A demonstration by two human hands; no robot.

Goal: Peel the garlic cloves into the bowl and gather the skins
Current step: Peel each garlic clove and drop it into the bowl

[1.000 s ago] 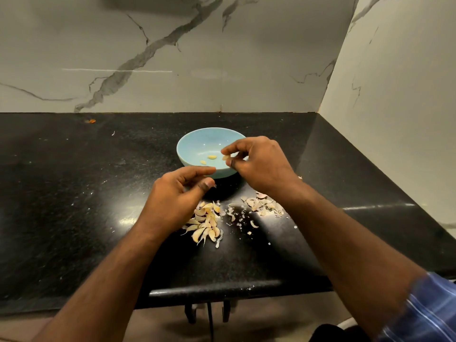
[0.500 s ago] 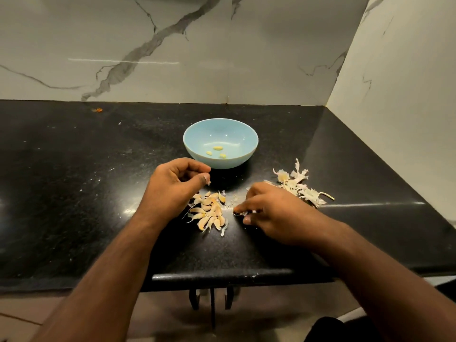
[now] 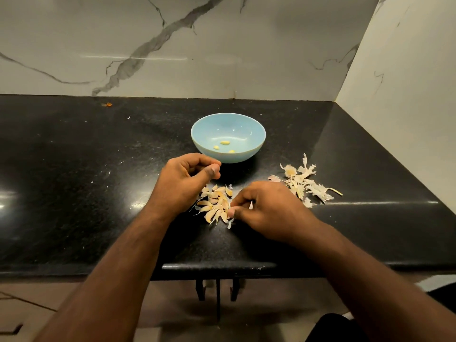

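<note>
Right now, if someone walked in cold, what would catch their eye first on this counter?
The pale blue bowl stands out mid-counter on the black countertop, with three peeled cloves inside. In front of it, both hands flank a pile of unpeeled garlic cloves: the left hand curled above it, the right hand pinching at its edge. A heap of papery skins lies to the right.

Bowl (image 3: 228, 137) sits mid-counter (image 3: 74, 181), toward the far side, w/ three peeled cloves (image 3: 224, 142) in it. Pile of unpeeled cloves (image 3: 216, 204) lies near side of bowl. Left hand (image 3: 182, 185) is just left of pile, right hand (image 3: 269, 209) just right, fingers (image 3: 234, 213) at pile's edge. Heap of skins (image 3: 304, 182) lies right of bowl, beyond right hand.
</note>
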